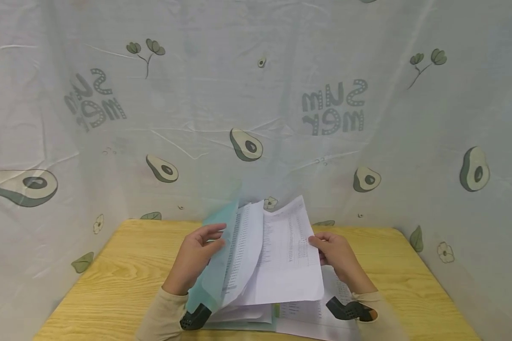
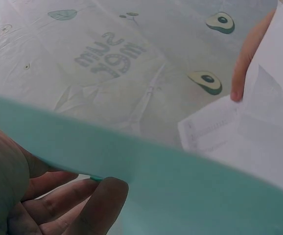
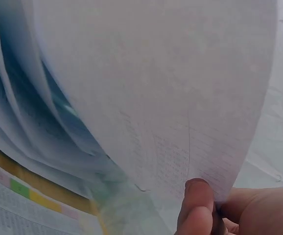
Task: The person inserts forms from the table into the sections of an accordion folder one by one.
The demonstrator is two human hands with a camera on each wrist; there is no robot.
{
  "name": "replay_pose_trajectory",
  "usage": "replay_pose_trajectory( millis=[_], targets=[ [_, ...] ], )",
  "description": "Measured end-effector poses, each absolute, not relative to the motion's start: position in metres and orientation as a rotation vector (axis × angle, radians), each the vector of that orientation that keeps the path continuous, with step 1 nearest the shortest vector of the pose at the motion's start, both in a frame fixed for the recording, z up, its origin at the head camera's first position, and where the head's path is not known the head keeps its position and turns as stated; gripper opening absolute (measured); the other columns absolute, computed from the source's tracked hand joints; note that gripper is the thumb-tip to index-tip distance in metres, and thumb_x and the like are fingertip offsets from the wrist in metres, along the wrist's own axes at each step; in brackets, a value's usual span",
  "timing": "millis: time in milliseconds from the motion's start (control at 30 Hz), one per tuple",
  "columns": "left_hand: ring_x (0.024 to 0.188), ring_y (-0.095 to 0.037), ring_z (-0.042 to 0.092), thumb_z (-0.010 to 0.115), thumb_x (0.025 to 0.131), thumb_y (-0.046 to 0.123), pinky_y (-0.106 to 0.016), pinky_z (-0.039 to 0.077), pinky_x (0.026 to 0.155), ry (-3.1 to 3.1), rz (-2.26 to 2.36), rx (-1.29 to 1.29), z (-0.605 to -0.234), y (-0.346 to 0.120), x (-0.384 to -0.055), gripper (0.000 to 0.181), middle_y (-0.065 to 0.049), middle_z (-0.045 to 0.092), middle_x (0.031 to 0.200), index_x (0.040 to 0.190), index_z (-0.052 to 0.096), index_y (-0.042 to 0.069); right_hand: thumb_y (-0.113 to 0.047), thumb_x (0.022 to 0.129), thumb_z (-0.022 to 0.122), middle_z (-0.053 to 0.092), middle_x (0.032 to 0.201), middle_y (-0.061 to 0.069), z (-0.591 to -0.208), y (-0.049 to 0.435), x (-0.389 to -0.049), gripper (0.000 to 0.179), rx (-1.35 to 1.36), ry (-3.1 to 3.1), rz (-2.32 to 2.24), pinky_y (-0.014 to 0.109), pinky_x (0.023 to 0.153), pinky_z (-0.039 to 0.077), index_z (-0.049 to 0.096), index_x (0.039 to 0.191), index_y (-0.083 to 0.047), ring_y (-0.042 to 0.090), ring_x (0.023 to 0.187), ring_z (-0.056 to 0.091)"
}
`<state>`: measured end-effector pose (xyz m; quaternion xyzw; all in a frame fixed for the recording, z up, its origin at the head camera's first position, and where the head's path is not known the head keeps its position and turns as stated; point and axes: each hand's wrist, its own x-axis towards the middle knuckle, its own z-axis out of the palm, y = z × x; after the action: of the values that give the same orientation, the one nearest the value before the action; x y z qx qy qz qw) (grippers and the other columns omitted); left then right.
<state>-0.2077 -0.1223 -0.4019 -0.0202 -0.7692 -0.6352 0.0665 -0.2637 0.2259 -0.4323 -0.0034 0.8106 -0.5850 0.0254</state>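
Note:
A pale teal folder lies open near the front of the table, its left side raised. My left hand holds the raised teal cover, thumb and fingertips at its edge in the left wrist view. White sheets with columns of print stand beside that cover. To the right, my right hand pinches the right edge of a printed sheet, thumb on the near face and fingers behind. That sheet is lifted and slightly bowed; its back fills much of the right wrist view.
More printed pages lie under the lifted sheet, with a strip of coloured tabs along one edge. The wooden table ends at a hanging pale sheet printed with avocados. Each sleeve carries a black wrist device.

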Motion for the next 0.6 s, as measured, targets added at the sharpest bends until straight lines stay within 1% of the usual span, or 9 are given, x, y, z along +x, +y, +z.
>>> replay_pose_trajectory(
  millis=[133,267,367,500,600],
  targets=[
    [0.101,-0.024,0.065,0.070,0.096,0.009,-0.032,0.049,0.074,-2.317,-1.923,-0.073,-0.401,-0.120,-0.207,0.034,-0.012,0.069,0.121,0.131,0.071,0.011,-0.021,0.104,0.062,0.075,0.095,0.009,-0.423,0.237,-0.267,0.035,-0.046,2.474,-1.803,0.029,0.063,0.058,0.067,0.123,0.008,0.019,0.073,0.069],
    [0.101,-0.024,0.066,0.070,0.096,0.009,-0.031,0.051,0.076,-2.322,-1.919,-0.063,-0.401,-0.120,-0.207,0.034,-0.012,0.070,0.120,0.130,0.072,0.012,-0.019,0.104,0.061,0.075,0.097,0.011,-0.418,0.240,-0.270,0.036,-0.087,2.456,-1.804,0.031,0.065,0.059,0.066,0.124,0.010,0.019,0.075,0.071],
    [0.103,-0.024,0.067,0.070,0.096,0.008,-0.032,0.052,0.078,-2.324,-1.910,-0.062,-0.402,-0.120,-0.208,0.034,-0.011,0.070,0.120,0.130,0.072,0.012,-0.017,0.103,0.062,0.075,0.095,0.011,-0.418,0.234,-0.272,0.034,-0.095,2.446,-1.815,0.030,0.063,0.059,0.067,0.122,0.010,0.019,0.073,0.071],
    [0.101,-0.024,0.066,0.070,0.096,0.008,-0.032,0.050,0.074,-2.321,-1.915,-0.071,-0.402,-0.121,-0.208,0.034,-0.012,0.069,0.120,0.130,0.071,0.011,-0.016,0.103,0.062,0.075,0.093,0.011,-0.424,0.223,-0.274,0.029,-0.087,2.442,-1.827,0.030,0.062,0.058,0.069,0.117,0.009,0.019,0.072,0.071],
    [0.101,-0.024,0.065,0.070,0.096,0.009,-0.033,0.050,0.074,-2.323,-1.917,-0.064,-0.402,-0.121,-0.208,0.034,-0.011,0.069,0.120,0.130,0.072,0.013,-0.016,0.103,0.062,0.076,0.095,0.011,-0.428,0.216,-0.275,0.029,-0.070,2.458,-1.837,0.030,0.062,0.058,0.069,0.119,0.008,0.019,0.072,0.071]
  ],
)
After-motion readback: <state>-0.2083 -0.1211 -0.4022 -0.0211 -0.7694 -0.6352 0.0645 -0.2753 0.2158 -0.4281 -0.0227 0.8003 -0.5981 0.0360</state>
